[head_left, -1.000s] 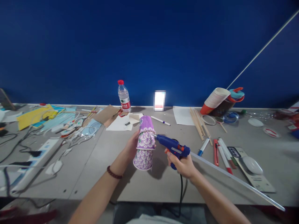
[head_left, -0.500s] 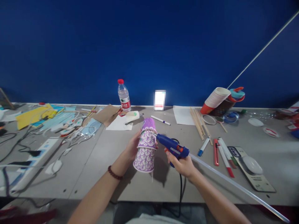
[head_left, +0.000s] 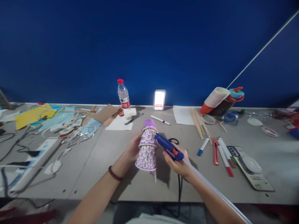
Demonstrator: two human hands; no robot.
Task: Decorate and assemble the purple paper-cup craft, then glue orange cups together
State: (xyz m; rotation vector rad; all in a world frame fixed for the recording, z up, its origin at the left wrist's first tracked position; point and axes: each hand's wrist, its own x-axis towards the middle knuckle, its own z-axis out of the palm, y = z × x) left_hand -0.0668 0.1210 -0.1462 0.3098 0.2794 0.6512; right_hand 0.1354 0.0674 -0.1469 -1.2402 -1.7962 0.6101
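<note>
My left hand [head_left: 133, 148] is closed round a stack of purple paper cups [head_left: 148, 147] with a white scale pattern, held upside down above the grey table [head_left: 112, 161]. My right hand [head_left: 178, 164] grips a blue glue gun [head_left: 168, 147]. Its nozzle touches the upper cup near the seam between the cups. A long clear glue stick [head_left: 217, 193] sticks out of the gun's back toward the lower right. The gun's black cord [head_left: 179, 193] hangs down off the table edge.
A water bottle [head_left: 123, 95], paper, cardboard and a purple-tipped marker [head_left: 160, 120] lie behind the cups. Wooden sticks [head_left: 198, 123], markers, a red utility knife [head_left: 215, 151], a phone and a mouse [head_left: 251, 164] sit to the right. Stacked cups [head_left: 216, 99] lie at back right. Power strips and cables fill the left.
The cup stack has tipped more upright and shifted slightly right. The glue gun has swung so its stick points more toward me, with the nozzle still on the upper cup.
</note>
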